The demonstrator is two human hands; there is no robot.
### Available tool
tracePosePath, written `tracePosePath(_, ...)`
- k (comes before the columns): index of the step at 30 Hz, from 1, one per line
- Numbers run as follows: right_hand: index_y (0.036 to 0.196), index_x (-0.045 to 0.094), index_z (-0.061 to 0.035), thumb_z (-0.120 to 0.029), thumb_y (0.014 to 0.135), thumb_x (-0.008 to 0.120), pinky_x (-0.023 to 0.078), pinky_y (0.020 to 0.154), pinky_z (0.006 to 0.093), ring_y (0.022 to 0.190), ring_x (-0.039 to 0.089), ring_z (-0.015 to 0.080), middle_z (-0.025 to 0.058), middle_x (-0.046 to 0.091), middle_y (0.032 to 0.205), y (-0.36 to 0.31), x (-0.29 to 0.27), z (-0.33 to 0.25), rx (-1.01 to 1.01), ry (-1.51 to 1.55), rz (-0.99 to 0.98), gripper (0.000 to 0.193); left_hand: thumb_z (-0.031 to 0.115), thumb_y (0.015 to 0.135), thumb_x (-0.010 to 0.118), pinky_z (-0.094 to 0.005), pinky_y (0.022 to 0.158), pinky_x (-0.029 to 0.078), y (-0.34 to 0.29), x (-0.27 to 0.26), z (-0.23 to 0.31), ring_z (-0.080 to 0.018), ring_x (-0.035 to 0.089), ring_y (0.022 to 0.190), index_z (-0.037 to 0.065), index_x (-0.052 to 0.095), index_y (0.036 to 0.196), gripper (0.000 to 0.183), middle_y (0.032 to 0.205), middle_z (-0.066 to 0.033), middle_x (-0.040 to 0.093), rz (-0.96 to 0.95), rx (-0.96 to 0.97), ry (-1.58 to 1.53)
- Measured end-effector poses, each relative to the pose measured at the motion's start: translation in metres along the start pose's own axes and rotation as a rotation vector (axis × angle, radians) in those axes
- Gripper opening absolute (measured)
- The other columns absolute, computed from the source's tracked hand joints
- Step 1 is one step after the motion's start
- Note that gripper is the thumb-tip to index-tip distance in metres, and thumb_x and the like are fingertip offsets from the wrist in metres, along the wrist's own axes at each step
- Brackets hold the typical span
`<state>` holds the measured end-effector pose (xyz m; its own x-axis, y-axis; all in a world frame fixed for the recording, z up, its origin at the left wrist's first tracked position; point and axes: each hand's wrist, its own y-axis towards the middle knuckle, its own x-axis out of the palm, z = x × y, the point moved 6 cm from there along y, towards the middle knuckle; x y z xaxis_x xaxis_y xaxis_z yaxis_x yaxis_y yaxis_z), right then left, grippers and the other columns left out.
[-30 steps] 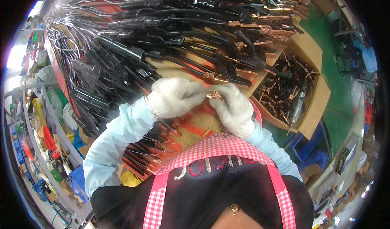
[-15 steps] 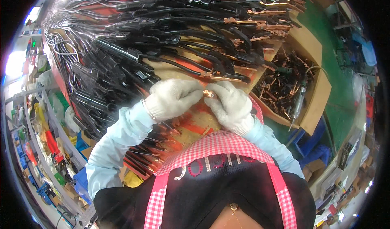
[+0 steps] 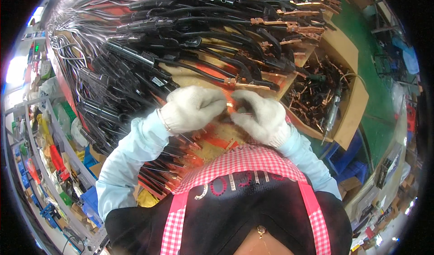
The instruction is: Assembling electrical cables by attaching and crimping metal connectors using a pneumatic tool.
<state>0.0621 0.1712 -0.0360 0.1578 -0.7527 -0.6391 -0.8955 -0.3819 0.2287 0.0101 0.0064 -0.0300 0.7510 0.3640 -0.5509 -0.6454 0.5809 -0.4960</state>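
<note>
Copper-coloured piece [image 3: 229,104] looks pinched in the gloved left hand [image 3: 192,108], between both hands; right hand [image 3: 264,119] is half-curled, thumb and finger parted, seemingly holding nothing. Could easily be dropped onto the tabletop [image 3: 209,152] if bulky fabric slips.

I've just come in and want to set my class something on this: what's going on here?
A person in white gloves is working at a table. The left hand pinches a small copper-coloured piece at its fingertips, while the right hand is close beside it, thumb and forefinger apart. Black handles and cables with copper-coloured ends are heaped across the table. To the right, a cardboard box holds more copper-coloured parts, with a grey tool lying over them.
</note>
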Motion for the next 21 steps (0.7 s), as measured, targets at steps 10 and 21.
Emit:
tracePosePath(10, 0.095, 0.059, -0.0110, -0.010, 0.078, 0.063, 0.053, 0.064, 0.0488, 0.074, 0.066, 0.0366, 0.0129, 0.065, 0.078, 0.025, 0.016, -0.007, -0.163, 0.160, -0.311, 0.017, 0.022, 0.096, 0.061, -0.0297, 0.066, 0.050, -0.001, 0.005, -0.010, -0.0095, 0.061, 0.072, 0.004, 0.074, 0.105, 0.024, 0.078, -0.0061, 0.069, -0.326, 0.062, -0.347)
tracePosePath(21, 0.109, 0.067, -0.0106, -0.021, 0.078, 0.075, 0.054, 0.062, 0.0394, 0.080, 0.068, 0.0308, 0.0119, 0.067, 0.102, -0.011, -0.008, -0.001, -0.044, -0.104, 0.006, 0.034, 0.015, 0.094, 0.066, -0.0249, 0.070, 0.051, 0.006, 0.008, -0.012, -0.0059, 0.062, 0.077, -0.004, 0.073, 0.106, 0.023, 0.084, -0.0044, 0.072, -0.195, -0.062, -0.409)
